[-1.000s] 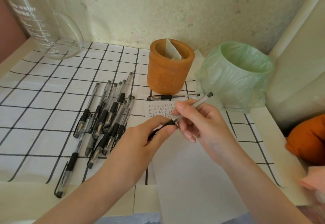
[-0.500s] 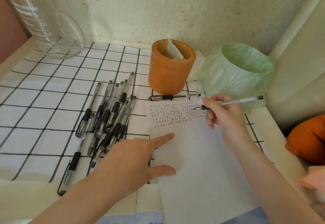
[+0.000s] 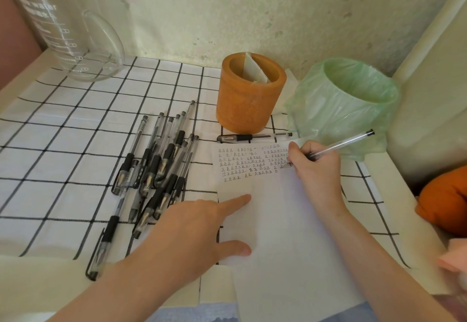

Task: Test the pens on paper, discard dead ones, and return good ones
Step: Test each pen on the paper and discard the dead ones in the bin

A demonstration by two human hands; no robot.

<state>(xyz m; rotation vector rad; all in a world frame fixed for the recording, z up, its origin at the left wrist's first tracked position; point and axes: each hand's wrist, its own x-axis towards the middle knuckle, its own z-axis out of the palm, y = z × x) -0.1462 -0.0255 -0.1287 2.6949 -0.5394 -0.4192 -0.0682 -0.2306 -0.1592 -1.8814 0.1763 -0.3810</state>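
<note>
Right hand (image 3: pixel 316 167) was clenched on a clear pen (image 3: pixel 338 146), tip down on the paper (image 3: pixel 285 233) at the right end of the written rows. Left hand (image 3: pixel 199 228) held nothing: flat, fingers spread, pinning the paper's left edge.

Head view, everything relative to the orange pen cup (image 3: pixel 249 94):
- Pen in hand: in front and to the right of the cup. Long axis diagonal; tip pointed down-left at the paper, capped end up-right toward the green-bagged bin (image 3: pixel 353 102), which stood just right of the cup.
- One pen (image 3: pixel 254 137) lay directly in front of the cup, axis left-right, just past the paper's top edge.
- Pile of pens (image 3: pixel 156 167) lay front-left of the cup on the checked worktop (image 3: pixel 63 145), mostly parallel, axes running front to back.

Progress, my read: several rows of test marks, so a good few tries were done. No pens visible in the cup, only a pale card; bin contents hidden. The pile looked mostly untested, so the bulk remained.
</note>
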